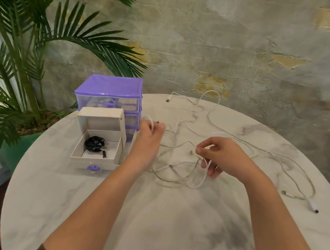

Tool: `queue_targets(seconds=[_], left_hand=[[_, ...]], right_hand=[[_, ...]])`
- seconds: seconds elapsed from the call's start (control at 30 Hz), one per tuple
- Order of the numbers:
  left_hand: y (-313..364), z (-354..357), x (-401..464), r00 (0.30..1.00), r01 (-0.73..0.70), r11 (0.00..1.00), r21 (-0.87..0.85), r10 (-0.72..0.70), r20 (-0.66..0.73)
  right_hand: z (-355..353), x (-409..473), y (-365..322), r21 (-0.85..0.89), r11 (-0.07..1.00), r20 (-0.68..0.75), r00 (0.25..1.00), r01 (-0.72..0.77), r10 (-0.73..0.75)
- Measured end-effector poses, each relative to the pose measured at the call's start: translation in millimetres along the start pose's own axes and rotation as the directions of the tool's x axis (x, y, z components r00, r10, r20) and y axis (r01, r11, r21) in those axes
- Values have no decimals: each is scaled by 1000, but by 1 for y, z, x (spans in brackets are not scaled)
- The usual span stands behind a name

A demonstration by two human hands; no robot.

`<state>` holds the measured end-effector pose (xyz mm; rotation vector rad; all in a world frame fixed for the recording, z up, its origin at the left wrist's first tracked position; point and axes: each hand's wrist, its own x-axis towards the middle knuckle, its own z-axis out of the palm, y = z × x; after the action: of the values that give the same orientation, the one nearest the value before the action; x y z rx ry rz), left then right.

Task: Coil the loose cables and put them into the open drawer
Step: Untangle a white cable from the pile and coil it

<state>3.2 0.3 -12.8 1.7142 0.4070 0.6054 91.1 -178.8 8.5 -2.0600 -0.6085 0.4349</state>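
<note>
Head view shows a round marble table (163, 233) backed by a palm plant (21, 35) at its left edge. A purple drawer unit (110, 91) stands at the table's far left. Its open drawer (97, 157) is pulled forward and already contains a coiled black cable (94, 144). Loose white cables (264, 151) lie tangled across the centre and right of the table, one end reaching the far edge. The left hand (149, 133), fingers curled, holds a cable end just beside the drawer unit. The right hand (218, 153) pinches a strand between thumb and forefinger, with another loop caught under its lower fingers.

Risk: several cables overlap. Coiling one strand may drag the others, tighten a knot, or pull a plug (314, 209) off the near-right edge.
</note>
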Motion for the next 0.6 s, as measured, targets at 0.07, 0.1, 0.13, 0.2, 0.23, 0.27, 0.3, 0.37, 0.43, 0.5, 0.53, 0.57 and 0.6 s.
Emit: queue_targets(seconds=[0.07,0.1,0.13,0.2,0.23,0.27,0.3,0.37,0.43,0.5,0.53,0.57,0.6], left_hand=[[-2,4,-6,979,28,972,233,-75,192],[-4,6,-10,953,24,948,316,-117,280],[-5,8,-14,927,7,926,378,-148,344],[-6,8,-18,892,-28,888,460,-185,412],[-7,7,-19,880,-51,870,490,-193,435],[-8,6,-19,867,-71,854,516,-203,455],[-9,5,-19,855,-86,843,532,-212,473],[-9,4,-19,857,-99,850,517,-192,479],[-9,3,-17,889,-109,875,472,-127,439],[-9,2,-14,925,-115,908,403,-50,377],[-9,1,-12,937,-122,918,378,-19,349],[-10,1,-11,943,-130,921,368,0,334],[-11,1,-10,942,-138,918,371,6,336]], right_hand=[[-1,3,3,19,1000,7,1000,-11,11],[-2,4,5,38,999,-7,1000,-8,8],[-3,5,6,55,998,-24,1000,-1,3],[-4,6,7,59,998,-58,998,1,2],[-4,7,8,50,999,-75,997,-6,10],[-4,7,9,45,999,-91,996,-16,20],[-4,7,10,47,999,-102,994,-26,30],[-5,7,11,43,999,-108,994,-31,35],[-6,6,11,-13,999,-100,995,-29,28],[-7,5,11,-74,997,-82,996,-28,22],[-8,5,11,-85,996,-73,997,-31,25],[-9,5,11,-82,996,-68,997,-34,28],[-10,4,10,-66,997,-71,997,-34,30]])
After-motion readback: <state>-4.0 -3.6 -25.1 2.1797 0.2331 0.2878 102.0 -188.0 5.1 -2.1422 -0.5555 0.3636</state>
